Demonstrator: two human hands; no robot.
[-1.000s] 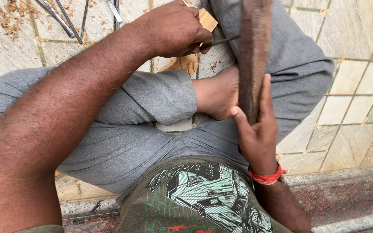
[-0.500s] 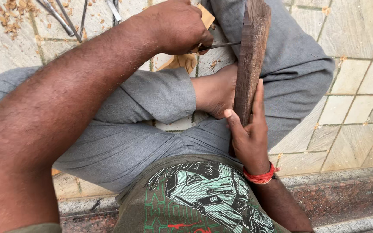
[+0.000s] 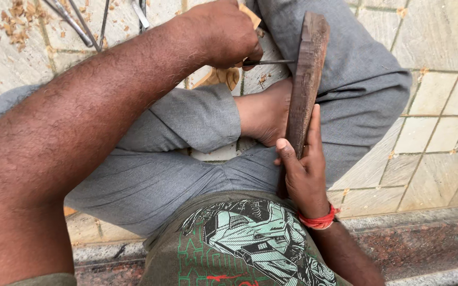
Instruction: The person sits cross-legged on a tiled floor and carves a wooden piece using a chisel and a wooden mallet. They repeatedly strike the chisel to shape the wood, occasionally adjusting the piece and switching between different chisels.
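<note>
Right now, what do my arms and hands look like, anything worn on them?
Both arms are bare from the elbow down, no gloves. The right hand has a red band around its wrist. The left hand shows no ring, watch or band. A bit of olive sleeve shows at the upper left arm.

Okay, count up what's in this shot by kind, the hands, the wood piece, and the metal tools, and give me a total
Hands: 2, left hand, right hand
Dark wood piece: 1
Thin metal tool in left hand: 1
Loose metal tools on tiled floor: about 4; they overlap
Total: about 8
</note>
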